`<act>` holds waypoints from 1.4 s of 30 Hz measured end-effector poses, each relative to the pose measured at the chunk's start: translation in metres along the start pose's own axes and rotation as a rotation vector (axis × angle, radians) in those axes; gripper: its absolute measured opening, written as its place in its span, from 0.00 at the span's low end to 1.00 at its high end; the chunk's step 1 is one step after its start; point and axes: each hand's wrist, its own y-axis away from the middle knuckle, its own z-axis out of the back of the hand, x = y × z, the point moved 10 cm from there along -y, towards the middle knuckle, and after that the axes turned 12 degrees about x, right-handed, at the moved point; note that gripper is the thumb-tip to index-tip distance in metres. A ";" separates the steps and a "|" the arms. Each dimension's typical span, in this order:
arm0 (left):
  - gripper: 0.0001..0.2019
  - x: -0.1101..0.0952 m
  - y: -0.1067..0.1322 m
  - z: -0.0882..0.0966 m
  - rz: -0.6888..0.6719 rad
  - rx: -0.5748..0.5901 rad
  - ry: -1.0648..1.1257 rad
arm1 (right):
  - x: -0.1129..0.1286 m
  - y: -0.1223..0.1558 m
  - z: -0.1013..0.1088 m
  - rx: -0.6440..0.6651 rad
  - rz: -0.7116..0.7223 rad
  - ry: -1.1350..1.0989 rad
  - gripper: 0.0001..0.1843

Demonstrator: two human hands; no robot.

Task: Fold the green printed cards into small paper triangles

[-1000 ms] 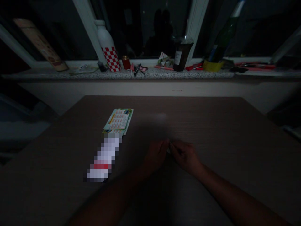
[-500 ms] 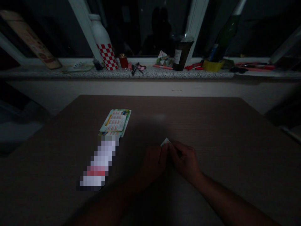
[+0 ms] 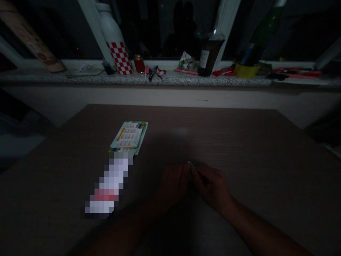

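Note:
The scene is very dark. My left hand [image 3: 174,185] and my right hand [image 3: 211,185] meet fingertip to fingertip over the brown table [image 3: 239,142], both pinched on a small pale piece of paper [image 3: 190,165]. Only a corner of the paper shows between the fingers. Left of my hands lies a long printed strip [image 3: 129,136] with a green-edged calendar-like card at its far end.
A stone window sill [image 3: 170,80] runs along the back. On it stand a white bottle with red checks [image 3: 114,39], a dark jar [image 3: 209,57], a green bottle [image 3: 259,35], a yellow tape roll [image 3: 243,70], pens and small clutter.
The paper's visible tip has shrunk between my fingers since half a second ago. My hands have stayed together and drifted slightly nearer to me as the view shifted.

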 end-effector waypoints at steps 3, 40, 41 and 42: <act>0.24 -0.004 0.005 0.001 -0.019 -0.008 0.014 | -0.013 0.002 -0.006 0.041 -0.085 -0.225 0.19; 0.22 0.019 0.006 -0.003 0.131 -0.012 0.327 | -0.034 0.002 -0.024 0.145 -0.249 -0.489 0.19; 0.22 0.021 0.006 -0.004 0.144 -0.008 0.373 | -0.034 0.002 -0.024 0.140 -0.257 -0.491 0.20; 0.23 0.023 0.006 -0.005 0.155 -0.005 0.408 | -0.035 0.002 -0.024 0.137 -0.266 -0.500 0.20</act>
